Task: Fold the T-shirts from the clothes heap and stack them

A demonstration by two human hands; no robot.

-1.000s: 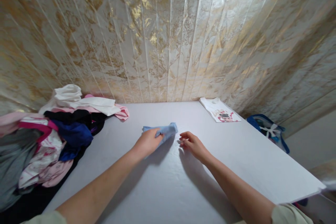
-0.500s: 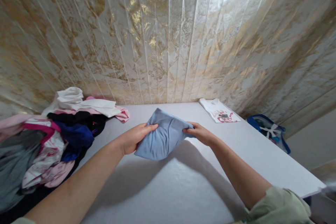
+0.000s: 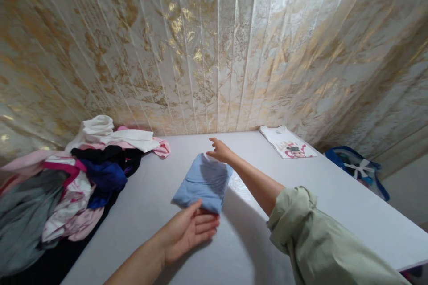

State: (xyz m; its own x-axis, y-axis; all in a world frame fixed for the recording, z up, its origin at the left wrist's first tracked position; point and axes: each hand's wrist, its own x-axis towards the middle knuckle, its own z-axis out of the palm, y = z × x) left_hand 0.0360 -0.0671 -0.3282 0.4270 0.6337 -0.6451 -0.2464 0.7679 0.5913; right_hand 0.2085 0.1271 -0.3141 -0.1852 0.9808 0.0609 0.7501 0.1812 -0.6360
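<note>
A light blue garment [image 3: 203, 182], folded into a small squarish bundle, lies on the white table in front of me. My left hand [image 3: 190, 234] is at its near edge, palm turned up and fingers stretched out, with the thumb against the cloth. Over the far edge is my right hand [image 3: 220, 150], its fingers apart and the index finger pointing left. Whether the right hand touches the cloth I cannot tell. Neither hand grips anything.
A heap of loose clothes [image 3: 90, 178] covers the table's left side. At the back right lies a folded white shirt [image 3: 289, 143] with a printed figure. A clear bag with blue edging [image 3: 357, 169] stands beyond the table's right edge. A gold-patterned curtain [image 3: 214, 53] hangs behind.
The blue garment has come down from between my hands and now lies flat on the table. Both hands let go; the left moved to its near edge, the right to its far edge.
</note>
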